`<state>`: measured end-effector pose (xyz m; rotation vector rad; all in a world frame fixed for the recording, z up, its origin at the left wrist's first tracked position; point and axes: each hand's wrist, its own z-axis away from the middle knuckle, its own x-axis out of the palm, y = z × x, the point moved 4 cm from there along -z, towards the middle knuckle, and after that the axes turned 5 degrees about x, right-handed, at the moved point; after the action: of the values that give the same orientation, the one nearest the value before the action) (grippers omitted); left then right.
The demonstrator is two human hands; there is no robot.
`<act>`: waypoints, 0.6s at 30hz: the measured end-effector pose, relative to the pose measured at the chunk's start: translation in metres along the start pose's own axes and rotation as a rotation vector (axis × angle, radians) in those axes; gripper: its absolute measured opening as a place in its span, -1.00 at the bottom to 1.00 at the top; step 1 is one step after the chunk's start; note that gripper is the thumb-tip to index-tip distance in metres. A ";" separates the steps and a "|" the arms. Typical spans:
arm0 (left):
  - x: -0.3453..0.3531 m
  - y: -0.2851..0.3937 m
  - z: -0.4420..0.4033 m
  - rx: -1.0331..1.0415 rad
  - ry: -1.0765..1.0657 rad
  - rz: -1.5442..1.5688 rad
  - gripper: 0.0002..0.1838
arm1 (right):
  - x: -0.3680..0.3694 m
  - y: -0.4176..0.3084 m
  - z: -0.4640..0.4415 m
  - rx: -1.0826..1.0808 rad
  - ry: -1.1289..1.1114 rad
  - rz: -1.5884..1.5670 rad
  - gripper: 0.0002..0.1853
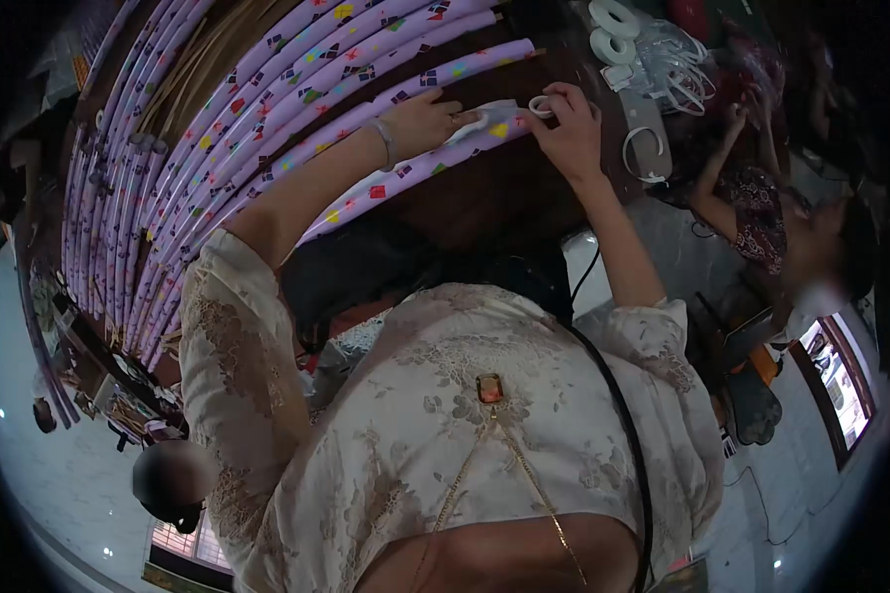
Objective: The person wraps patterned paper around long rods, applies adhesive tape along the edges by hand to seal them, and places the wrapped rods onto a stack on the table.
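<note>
Across the dark table lies a long strip of lilac patterned paper, with its white underside showing along one edge. My left hand rests on this strip near its right end, fingers stretched out over the paper. A bracelet circles that wrist. At the strip's right end, my right hand is closed on a small roll of white tape, held between thumb and fingers. Just beyond my hands is a long lilac-covered rod with a brown tip poking out.
Many lilac patterned rods lie in rows to the left. White tape rolls and a bundle of white cord sit at the back right. A person in a patterned garment is at the right; others appear at the left.
</note>
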<state>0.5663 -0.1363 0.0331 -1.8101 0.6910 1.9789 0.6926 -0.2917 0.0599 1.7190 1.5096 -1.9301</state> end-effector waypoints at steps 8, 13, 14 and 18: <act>-0.005 -0.001 -0.003 -0.005 -0.254 0.045 -0.40 | 0.015 0.017 -0.009 0.033 0.013 0.082 -0.74; -0.004 -0.001 -0.002 -0.009 -0.250 0.031 -0.38 | 0.017 0.016 -0.011 0.025 0.028 0.132 -0.74; -0.004 -0.001 -0.002 -0.006 -0.252 0.031 -0.37 | 0.016 0.014 -0.011 0.014 0.041 0.169 -0.74; -0.002 -0.001 -0.001 0.006 -0.226 0.013 -0.37 | 0.019 0.014 -0.011 0.041 0.037 0.194 -0.74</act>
<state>0.5674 -0.1357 0.0349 -1.5495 0.6379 2.1439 0.7034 -0.2815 0.0385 1.8514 1.2689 -1.8529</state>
